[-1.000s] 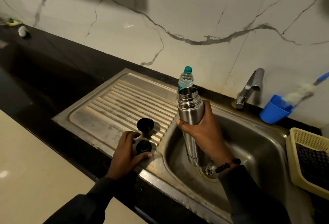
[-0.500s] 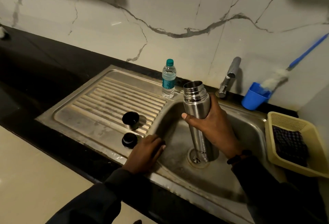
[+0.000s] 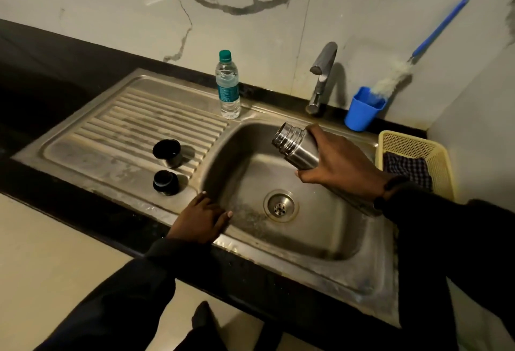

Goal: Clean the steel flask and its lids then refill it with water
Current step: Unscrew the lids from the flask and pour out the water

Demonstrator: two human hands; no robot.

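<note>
sink basin [image 3: 328, 242]: landmark
flask [image 3: 296, 146]: above basin, tilted, held in right hand [image 3: 338, 161]
left hand [image 3: 201, 218]: on basin's front-left rim
cup lid [image 3: 167, 153], stopper [image 3: 165, 182]: left of basin, on drainboard [image 3: 111, 127]
water bottle [image 3: 228, 85]: behind basin's left corner
tap [image 3: 320, 79]: behind basin
basket [image 3: 418, 155]: right of basin

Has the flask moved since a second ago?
Yes. The flask stood upright over the drain; now the right hand holds it tilted above the basin.

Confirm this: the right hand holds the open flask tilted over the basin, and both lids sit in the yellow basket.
Not quite. The head view shows both lids on the ribbed drainboard, not in the yellow basket. The right hand does hold the open flask tilted over the basin.
</note>
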